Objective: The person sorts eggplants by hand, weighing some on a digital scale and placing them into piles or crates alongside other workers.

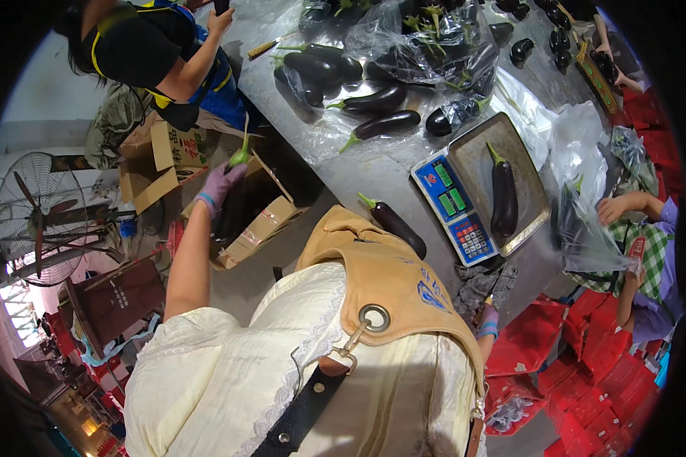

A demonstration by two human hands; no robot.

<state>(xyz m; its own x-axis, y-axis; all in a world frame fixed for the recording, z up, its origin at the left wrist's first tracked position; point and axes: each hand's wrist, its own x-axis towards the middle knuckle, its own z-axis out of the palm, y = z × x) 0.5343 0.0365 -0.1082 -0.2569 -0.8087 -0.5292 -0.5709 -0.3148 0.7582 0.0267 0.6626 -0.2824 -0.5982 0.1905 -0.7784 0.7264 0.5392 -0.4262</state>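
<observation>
My left hand point(223, 185), in a purple glove, grips an eggplant point(240, 153) near its green stem end. Its dark body hangs down over an open cardboard box point(260, 228) beside the table. At the table's near edge, my right hand point(487, 320), also gloved, is partly hidden by my apron; it holds a knife point(489, 300) by its light handle, the blade by a grey cloth point(473, 288). In front of me a second eggplant point(399, 225) lies next to a digital scale point(456, 211). Another eggplant point(503, 200) rests on the scale's metal pan point(480, 140).
Bagged eggplants point(429, 54) are heaped across the metal table point(343, 183), with loose ones nearby. A small knife point(262, 50) lies at the far left edge. One person point(143, 51) works at left, another point(651, 257) at right handles a plastic bag. Red crates point(594, 365) stand at right.
</observation>
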